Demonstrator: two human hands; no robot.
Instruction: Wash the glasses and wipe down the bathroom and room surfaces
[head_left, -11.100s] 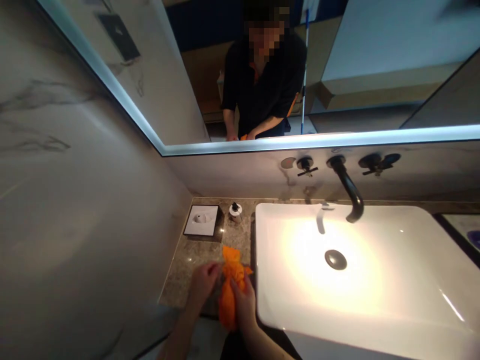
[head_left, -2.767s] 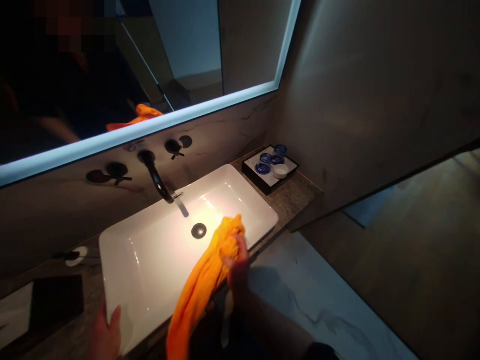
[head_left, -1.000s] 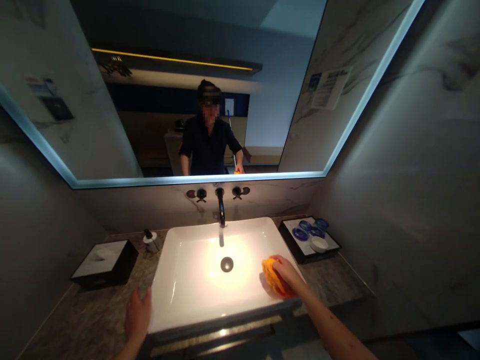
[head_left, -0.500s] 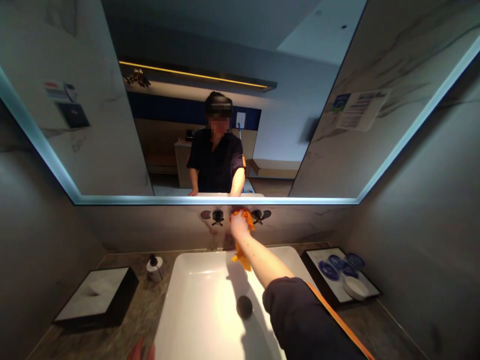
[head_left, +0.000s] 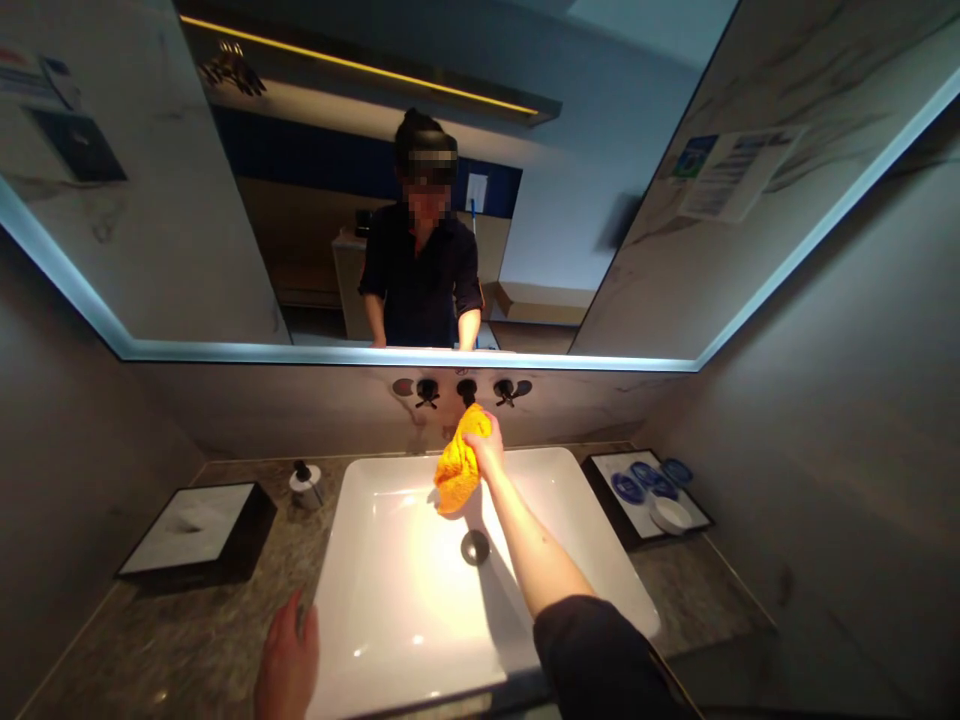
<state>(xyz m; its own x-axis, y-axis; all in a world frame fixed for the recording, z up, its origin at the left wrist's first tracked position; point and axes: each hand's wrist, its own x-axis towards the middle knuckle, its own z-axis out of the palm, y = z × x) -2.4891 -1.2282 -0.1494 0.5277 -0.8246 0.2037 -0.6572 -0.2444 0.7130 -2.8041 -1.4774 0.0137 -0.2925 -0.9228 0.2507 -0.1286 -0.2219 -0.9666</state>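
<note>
Orange cloth, gripped in the right hand, has come down from the wall to hide the faucet spout above the basin's far side, so contact has apparently shifted outward along it. At near left, the left hand lies open beside the rim.

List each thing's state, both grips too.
Orange cloth: bunched, hiding most of spout
Right grip: closed on cloth
Left grip: open, nothing held
Mirror's edge light: lit
Pump bottle: upright
Tissue box: tissue showing
Drain: open or shut unclear
Tray: carrying blue items, white dish
</note>
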